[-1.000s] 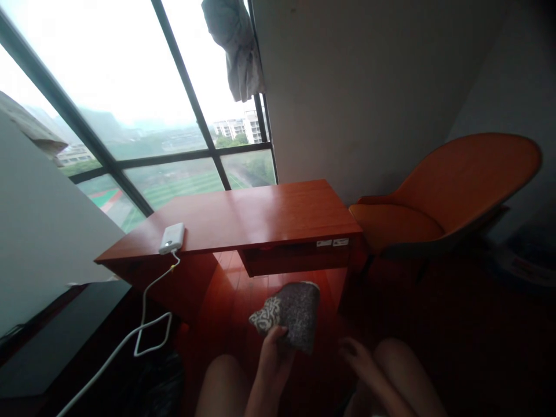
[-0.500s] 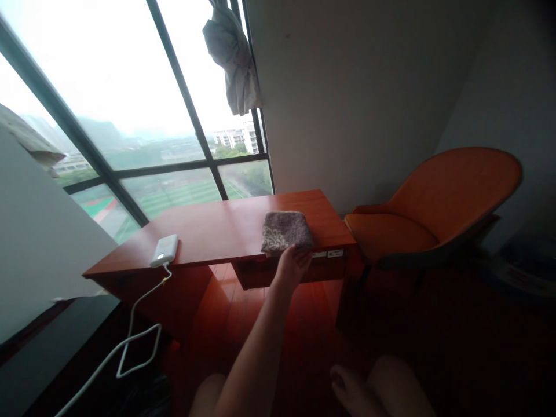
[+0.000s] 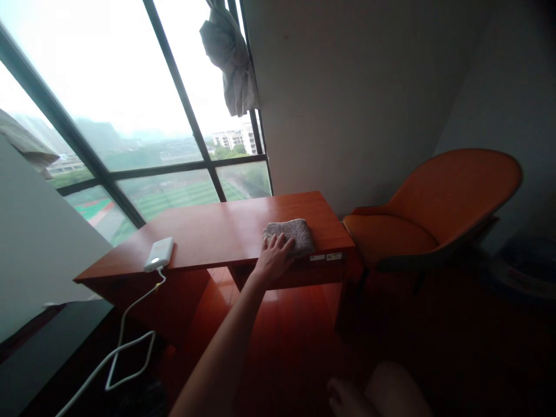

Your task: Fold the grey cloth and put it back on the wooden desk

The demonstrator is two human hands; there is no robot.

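Observation:
A folded grey-brown patterned cloth (image 3: 299,234) lies near the front edge of a reddish wooden desk (image 3: 226,223), toward its right end. My left hand (image 3: 274,258) rests palm down on the cloth's near left part, its fingers spread over the top. Nothing is gripped between those fingers. Low in the picture, beside my bare knee (image 3: 397,388), a dim shape appears to be my right hand (image 3: 345,397). It is apart from the desk, and its fingers are too dark to make out.
A white power bank (image 3: 160,253) sits at the desk's left front edge, its white cable (image 3: 130,341) hanging down in a loop. An orange chair (image 3: 452,197) stands right of the desk. Behind are a window (image 3: 152,133) and a knotted curtain (image 3: 232,63).
My left hand has gone from holding the cloth's front edge to lying spread on top of it, a little further left. The cloth's near part has shifted and bunched slightly.

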